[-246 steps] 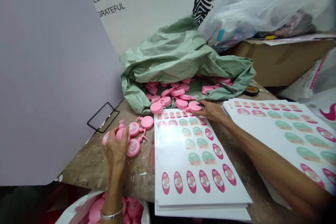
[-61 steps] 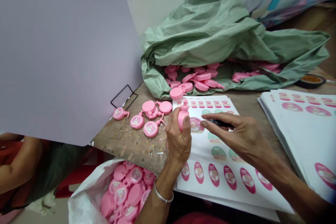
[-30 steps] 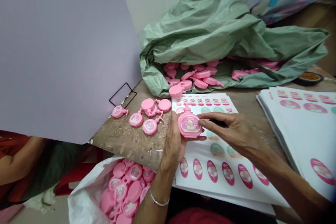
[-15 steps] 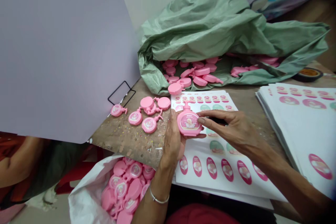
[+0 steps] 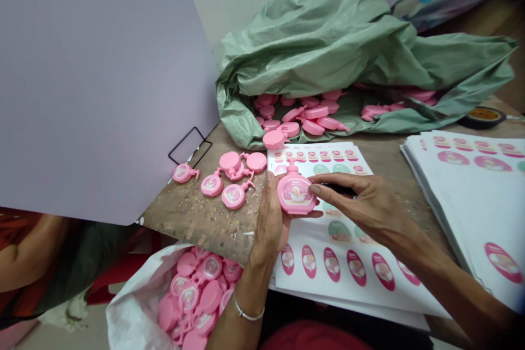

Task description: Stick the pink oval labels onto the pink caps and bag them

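A pink plastic bottle (image 5: 295, 191), flat and round with a pump top, is held in the left hand (image 5: 268, 224), near the middle of the frame, just over a white sticker sheet. A label with a picture is seen on its face. The bottle is gripped by the left fingers (image 5: 269, 186), which are curled up around its left edge. Its right edge is touched by one fingertip of the right hand (image 5: 365, 202). The right fingers are pressed close together, and a small black thing (image 5: 340, 188) is pinched under them. What it is cannot be told. A silver bangle (image 5: 248, 314) is worn on the left wrist.

Two containers of pink bottles are seen. A crumpled green plastic bag (image 5: 320, 38) is at the top middle, and many bottles lie in its open mouth. Too many are piled there for an exact count. A white sack (image 5: 127, 306) is at the lower left, and it is full of bottles too, with about a dozen seen on top.

Six loose bottles lie on the table (image 5: 197, 229) to the left of the hands, and three of them show labels. One more bottle (image 5: 274, 138) lies at the top edge of the sheet. The sheet is on a stack (image 5: 340, 279) with six pink ovals along its near row. A second stack of sheets (image 5: 463, 213) is at the right. A roll of tape (image 5: 482, 117) sits at the upper right, and a big pale purple board (image 5: 94, 82) stands at the upper left. Another person's arm (image 5: 28, 251) is seen at the lower left, well apart from the hands.
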Tool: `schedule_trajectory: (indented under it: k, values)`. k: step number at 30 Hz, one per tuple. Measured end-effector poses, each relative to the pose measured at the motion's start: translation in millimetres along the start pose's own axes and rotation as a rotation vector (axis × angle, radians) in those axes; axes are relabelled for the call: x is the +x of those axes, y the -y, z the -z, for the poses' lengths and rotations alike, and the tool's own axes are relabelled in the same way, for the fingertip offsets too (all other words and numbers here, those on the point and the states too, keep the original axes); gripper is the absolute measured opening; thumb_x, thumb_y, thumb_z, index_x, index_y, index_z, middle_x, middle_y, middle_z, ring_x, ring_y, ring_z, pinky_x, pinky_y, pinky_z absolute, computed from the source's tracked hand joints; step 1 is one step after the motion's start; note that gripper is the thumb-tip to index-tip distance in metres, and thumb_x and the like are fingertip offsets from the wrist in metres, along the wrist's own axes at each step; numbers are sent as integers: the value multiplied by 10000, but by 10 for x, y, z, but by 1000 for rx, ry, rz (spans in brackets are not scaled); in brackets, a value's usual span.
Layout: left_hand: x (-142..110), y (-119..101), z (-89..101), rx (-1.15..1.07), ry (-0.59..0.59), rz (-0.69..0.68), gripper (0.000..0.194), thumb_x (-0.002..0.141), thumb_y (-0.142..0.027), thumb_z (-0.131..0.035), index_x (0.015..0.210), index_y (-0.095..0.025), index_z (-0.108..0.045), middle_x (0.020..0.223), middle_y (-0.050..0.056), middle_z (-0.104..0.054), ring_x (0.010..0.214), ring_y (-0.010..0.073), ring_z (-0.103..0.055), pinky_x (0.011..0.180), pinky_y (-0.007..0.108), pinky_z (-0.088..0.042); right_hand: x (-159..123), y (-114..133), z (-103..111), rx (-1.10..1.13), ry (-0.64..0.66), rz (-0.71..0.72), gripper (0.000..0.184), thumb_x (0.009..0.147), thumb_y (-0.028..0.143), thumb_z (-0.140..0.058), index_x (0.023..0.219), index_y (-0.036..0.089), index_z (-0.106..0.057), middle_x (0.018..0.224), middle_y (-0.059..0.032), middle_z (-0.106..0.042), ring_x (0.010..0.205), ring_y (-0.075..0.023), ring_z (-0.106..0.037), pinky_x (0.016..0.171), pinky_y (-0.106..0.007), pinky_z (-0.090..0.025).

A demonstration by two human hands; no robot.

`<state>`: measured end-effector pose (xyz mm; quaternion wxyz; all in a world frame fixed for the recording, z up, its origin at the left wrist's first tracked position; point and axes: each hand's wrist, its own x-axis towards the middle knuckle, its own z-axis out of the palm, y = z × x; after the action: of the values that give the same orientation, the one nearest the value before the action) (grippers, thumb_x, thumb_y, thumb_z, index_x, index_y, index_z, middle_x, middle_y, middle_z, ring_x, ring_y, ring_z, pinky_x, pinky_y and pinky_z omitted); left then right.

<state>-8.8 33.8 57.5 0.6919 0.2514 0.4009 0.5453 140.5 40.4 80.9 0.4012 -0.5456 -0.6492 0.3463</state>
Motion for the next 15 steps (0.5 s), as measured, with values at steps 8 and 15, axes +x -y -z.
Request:
schedule_trajectory:
  k: [8, 15]
  values:
    - [-58, -52, 3, 52, 123, -33, 439, 796, -437, -694, 1122, -154, -615, 997, 80, -672, 854, 225, -682, 727, 379, -608, -20, 6, 11, -9, -5, 15, 255, 801, 435, -673, 912, 227, -769, 907, -28, -764, 789, -211, -711, 663, -286, -572]
    - [-75, -79, 25, 67, 164, -16, 576, 687, -230, -775, 1208, -171, -536, 1040, 73, -627, 890, 231, -656, 722, 412, -611, -36, 17, 4, -46, -38, 59, 234, 818, 427, -653, 907, 236, -756, 921, -29, -761, 810, -217, -708, 698, -320, -566]
